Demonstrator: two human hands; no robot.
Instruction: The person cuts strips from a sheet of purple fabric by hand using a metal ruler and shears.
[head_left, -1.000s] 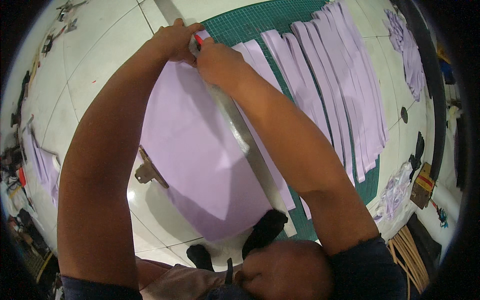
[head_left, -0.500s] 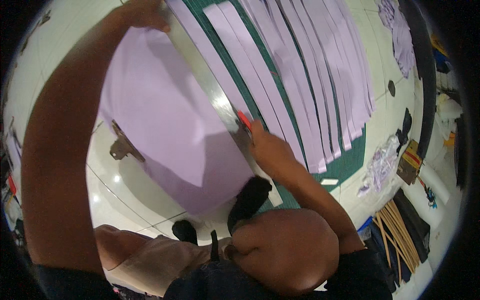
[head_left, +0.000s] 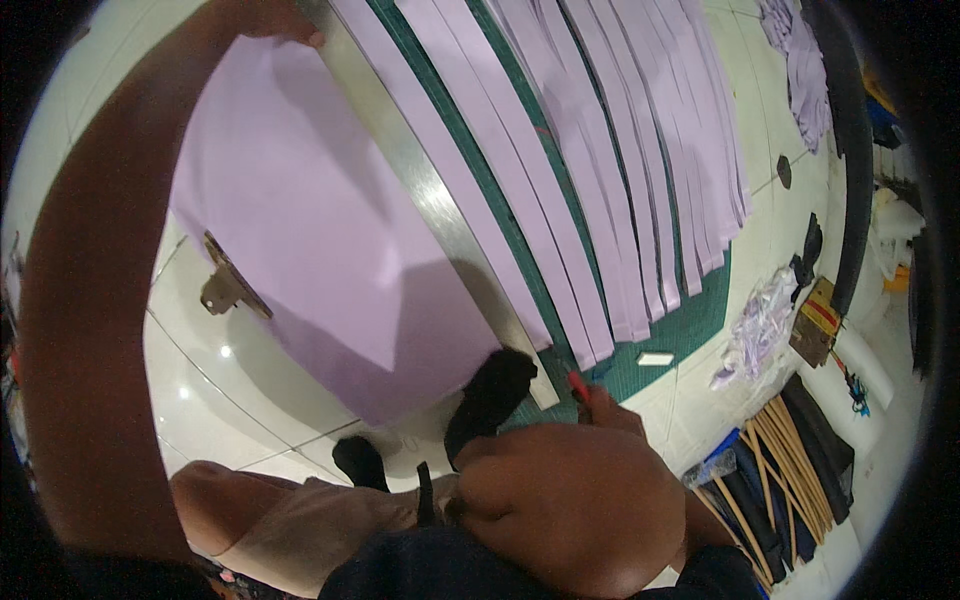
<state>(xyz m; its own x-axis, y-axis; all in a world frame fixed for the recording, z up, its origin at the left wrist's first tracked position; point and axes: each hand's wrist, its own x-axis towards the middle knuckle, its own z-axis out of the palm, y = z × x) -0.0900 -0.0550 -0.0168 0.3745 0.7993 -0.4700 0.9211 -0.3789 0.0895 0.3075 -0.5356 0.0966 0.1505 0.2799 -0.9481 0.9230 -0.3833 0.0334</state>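
A sheet of lilac fabric lies on the floor, with a long metal ruler along its right edge. At the far end, my left hand presses down beside the ruler, fingers stretched out and partly cut off by the upper edge. My right hand is closed around a red-handled cutter, just beyond the ruler's near end; its blade is too blurred to make out. Long lilac strips lie right of the ruler on a green cutting mat. My black-socked foot rests on the ruler's near end.
A metal clip grips the fabric's left edge. A small white piece lies on the mat. To the right are crumpled plastic, a bundle of wooden sticks and a lilac fabric heap.
My right hand has drawn the cutter toward me along the ruler, past its near end. A strip now lies apart from the ruler's edge. My left hand stays at the far end.
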